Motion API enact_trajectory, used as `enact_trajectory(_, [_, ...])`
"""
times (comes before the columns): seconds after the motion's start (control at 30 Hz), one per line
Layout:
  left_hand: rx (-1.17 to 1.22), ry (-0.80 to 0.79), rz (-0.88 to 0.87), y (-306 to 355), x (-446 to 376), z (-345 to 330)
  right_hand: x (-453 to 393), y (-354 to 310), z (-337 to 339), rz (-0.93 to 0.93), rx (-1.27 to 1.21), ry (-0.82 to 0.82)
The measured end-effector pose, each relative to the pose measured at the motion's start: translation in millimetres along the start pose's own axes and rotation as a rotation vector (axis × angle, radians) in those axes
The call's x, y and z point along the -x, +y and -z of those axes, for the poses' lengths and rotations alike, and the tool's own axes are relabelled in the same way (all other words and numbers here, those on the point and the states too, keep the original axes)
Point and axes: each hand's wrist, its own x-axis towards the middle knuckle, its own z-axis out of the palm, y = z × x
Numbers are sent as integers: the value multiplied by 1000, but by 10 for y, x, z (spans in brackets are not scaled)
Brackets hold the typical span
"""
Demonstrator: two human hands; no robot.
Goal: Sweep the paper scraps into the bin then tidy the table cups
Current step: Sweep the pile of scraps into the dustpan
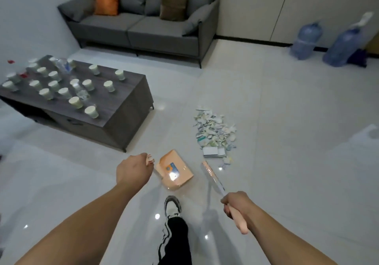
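The right hand [235, 204] has a closed grip around the pale peach handle of a broom [213, 179], fingers curled fully round it, with the shaft angling forward and down toward the floor; the brush end itself is blurred and hard to make out. The left hand [134, 170] also has a closed grip, on the top of a handle that leads down to a peach dustpan [174, 170] standing on the tiled floor [287, 121] just ahead of the person's white and black shoe [172, 206]. Holding one tool in each hand likely lets the broom push debris toward the pan. The paper scraps [215, 130] lie gathered in a loose heap on the floor just beyond the broom's far end and a little to the right of the dustpan, so the sweeping appears not yet done. No bin is visible. To the left, a low dark wood surface [123, 109] carries many paper cups [75, 102] scattered upright, with some clear plastic bottles among them, untouched so far. Farther back stand a grey sofa [141, 25] with cushions and, at right, two large blue water jugs [306, 39].
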Motion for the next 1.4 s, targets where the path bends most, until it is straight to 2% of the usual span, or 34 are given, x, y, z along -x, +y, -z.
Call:
enact_trajectory(0.13, [15,9,-74,178,-1063,-56,-426,-741,-105,3,-27,32])
enact_trajectory(0.23, [27,-40,-76,211,-1810,-39,-668,-1385,-242,-13,-42,50])
enact_trajectory(0.43, [49,-37,-102,116,-3328,173,-1120,-2731,-547,-12,-130,78])
enact_trajectory(0.63, [2,-89,-81,66,-4445,229,-1628,-3823,-749,12,-142,147])
enact_trajectory(0.83, [37,-133,-38,66,-5471,139,-2531,-4791,-816,28,-145,204])
enact_trajectory(1.0, [6,-175,-33,179,-6324,119,-3271,-5472,-794,3,-110,252])
enact_trajectory(1.17, [-48,-204,-108,408,-7269,66,-3926,-6093,-697,-14,-95,317])
enact_trajectory(1.4, [-139,-286,-283,681,-8101,-257,-4427,-6216,-623,-210,-30,286])
